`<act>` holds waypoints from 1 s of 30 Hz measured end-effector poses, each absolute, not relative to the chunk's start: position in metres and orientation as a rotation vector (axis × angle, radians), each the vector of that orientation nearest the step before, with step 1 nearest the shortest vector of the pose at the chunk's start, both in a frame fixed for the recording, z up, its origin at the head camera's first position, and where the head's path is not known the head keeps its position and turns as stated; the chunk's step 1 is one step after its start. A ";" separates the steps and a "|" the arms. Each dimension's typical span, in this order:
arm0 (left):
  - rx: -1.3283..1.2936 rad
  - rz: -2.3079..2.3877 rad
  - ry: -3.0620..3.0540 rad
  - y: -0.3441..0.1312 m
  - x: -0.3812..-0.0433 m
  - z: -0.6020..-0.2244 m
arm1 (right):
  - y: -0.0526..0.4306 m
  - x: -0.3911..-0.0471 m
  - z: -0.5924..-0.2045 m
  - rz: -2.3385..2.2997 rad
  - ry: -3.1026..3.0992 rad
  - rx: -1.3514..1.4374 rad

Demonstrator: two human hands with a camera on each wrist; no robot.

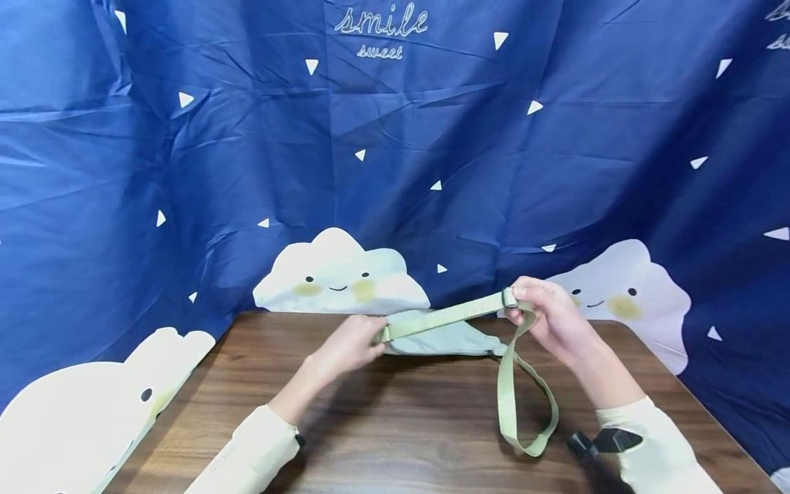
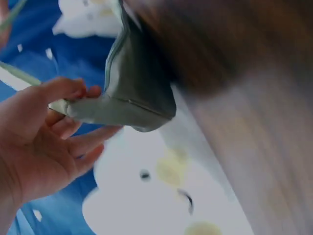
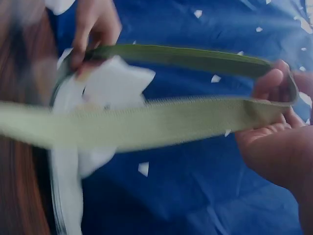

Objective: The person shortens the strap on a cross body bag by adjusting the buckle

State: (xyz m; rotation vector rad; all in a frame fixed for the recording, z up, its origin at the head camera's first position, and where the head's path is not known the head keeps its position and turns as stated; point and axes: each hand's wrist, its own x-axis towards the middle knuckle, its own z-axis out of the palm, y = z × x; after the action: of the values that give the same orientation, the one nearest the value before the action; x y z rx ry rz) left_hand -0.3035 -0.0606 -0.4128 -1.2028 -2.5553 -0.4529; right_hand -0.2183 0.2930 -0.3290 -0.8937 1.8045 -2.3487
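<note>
A pale grey-green waist bag (image 1: 441,341) with a zip along its lower edge hangs over the table in the head view. My left hand (image 1: 350,344) pinches the end of the bag where the light green strap (image 1: 450,315) joins it; in the left wrist view the thumb and fingers close on this tapered end (image 2: 88,108). Off to the right, my right hand (image 1: 549,317) holds the strap by its dark slider buckle (image 1: 509,298). Between the hands the strap runs taut, and the rest droops in a loop (image 1: 507,405) below the right hand.
Beneath both hands lies a dark brown wooden table (image 1: 382,425). Behind it hangs a blue curtain (image 1: 395,206) with white triangles and smiling clouds. A black wrist strap (image 1: 617,440) sits on the right sleeve.
</note>
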 end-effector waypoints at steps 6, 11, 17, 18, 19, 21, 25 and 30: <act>-1.064 -0.200 -2.658 -0.093 -0.322 -0.410 | 0.306 -0.238 -0.346 -1.465 2.636 -0.903; -1.041 -0.154 -3.094 -0.095 -0.320 -0.409 | 0.297 -0.250 -0.370 -1.206 2.716 -0.908; -1.207 -0.577 -2.975 -0.087 -0.307 -0.399 | 0.267 -0.252 -0.388 -1.440 2.556 -0.836; -1.258 -0.634 -2.880 -0.082 -0.303 -0.395 | 0.261 -0.251 -0.390 -1.488 2.530 -0.837; -1.296 -0.669 -2.784 -0.077 -0.298 -0.392 | 0.255 -0.250 -0.391 -1.533 2.510 -0.841; -1.343 -0.685 -2.592 -0.063 -0.288 -0.384 | 0.244 -0.248 -0.393 -1.614 2.466 -0.845; -1.331 -0.589 -2.294 -0.043 -0.269 -0.377 | 0.226 -0.245 -0.393 -1.731 2.418 -0.875; -1.276 -0.615 -2.122 -0.034 -0.259 -0.380 | 0.211 -0.246 -0.389 -1.827 2.332 -0.916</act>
State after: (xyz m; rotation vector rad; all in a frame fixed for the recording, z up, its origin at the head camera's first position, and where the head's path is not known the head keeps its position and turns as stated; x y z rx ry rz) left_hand -0.2592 -0.0341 -0.3798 -1.2757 -2.1217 -0.6155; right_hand -0.2456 0.2110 -0.3891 -0.9162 2.3325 -1.8275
